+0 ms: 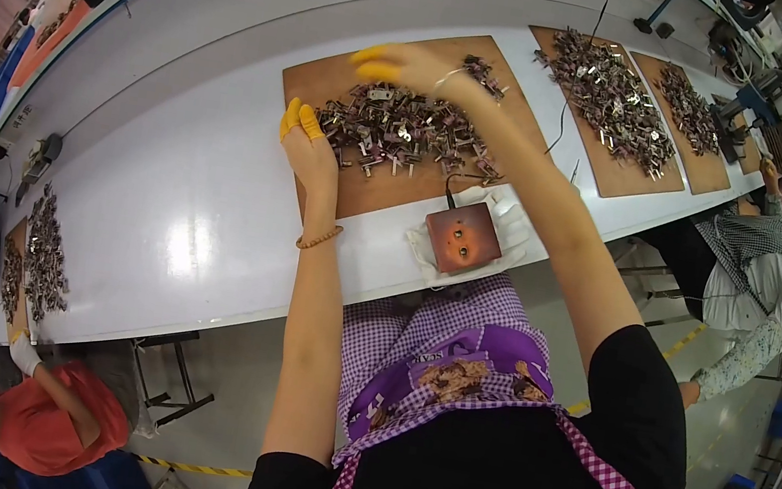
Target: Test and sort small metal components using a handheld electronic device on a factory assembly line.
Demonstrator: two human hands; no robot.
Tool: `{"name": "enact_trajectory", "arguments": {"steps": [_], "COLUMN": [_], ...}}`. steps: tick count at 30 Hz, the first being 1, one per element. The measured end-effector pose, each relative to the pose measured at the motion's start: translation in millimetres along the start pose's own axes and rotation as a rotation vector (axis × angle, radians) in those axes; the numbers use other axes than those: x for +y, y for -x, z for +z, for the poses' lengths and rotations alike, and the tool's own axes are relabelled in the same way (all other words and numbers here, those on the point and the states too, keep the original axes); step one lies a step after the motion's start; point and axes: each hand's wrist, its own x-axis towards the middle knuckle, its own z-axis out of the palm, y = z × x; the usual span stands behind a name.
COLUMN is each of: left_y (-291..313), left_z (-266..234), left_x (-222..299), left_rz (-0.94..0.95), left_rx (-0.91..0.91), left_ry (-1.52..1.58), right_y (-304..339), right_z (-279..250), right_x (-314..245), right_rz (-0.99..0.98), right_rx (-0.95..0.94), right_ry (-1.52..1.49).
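Observation:
A heap of small metal parts with dark and purplish pieces (407, 136) lies on a brown board (372, 199) in front of me. At the heap's left edge rests my left hand (308, 153), with yellow covers on its fingertips; the two fingers that show are extended, nothing visible in them. My right hand (415, 68) reaches across the heap's far side, its yellow-covered fingers pointing left and slightly apart, holding nothing I can see. A smaller cluster of the same parts (484, 76) sits on the board beyond my right wrist.
A square reddish-brown box with two small round holes (463, 238) and a cable stands on white cloth (513, 224) at the table's near edge. More boards (627, 184) with heaped parts (610, 100) lie to the right. Co-workers sit at far left (57, 417) and right (761, 275).

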Motion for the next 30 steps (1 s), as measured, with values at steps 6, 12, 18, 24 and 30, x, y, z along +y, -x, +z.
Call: {"name": "enact_trajectory", "arguments": {"steps": [6, 12, 18, 24, 30], "left_y": [-1.6, -2.8, -0.2, -1.0, -1.4], "left_z": [9.9, 11.0, 11.8, 2.1, 9.0], "left_x": [4.2, -3.3, -5.2, -5.5, -4.3], "left_rz": [0.034, 0.019, -0.001, -0.013, -0.019], "left_rx": [-0.093, -0.128, -0.137, -0.097, -0.110], "left_ry": [-0.073, -0.074, -0.048, -0.068, -0.071], "right_y": [19.6, 27.7, 43.9, 135.4, 133.5], "right_z": [-52.0, -36.6, -53.7, -68.0, -42.5], "right_x": [126.5, 132.7, 65.3, 46.7, 67.3], "right_rz": [0.074, -0.036, 0.077, 0.150, 0.130], "right_rx": [0.097, 0.085, 0.218, -0.084, -0.060], "right_ry": [0.533, 0.671, 0.155, 0.357, 0.435]}}
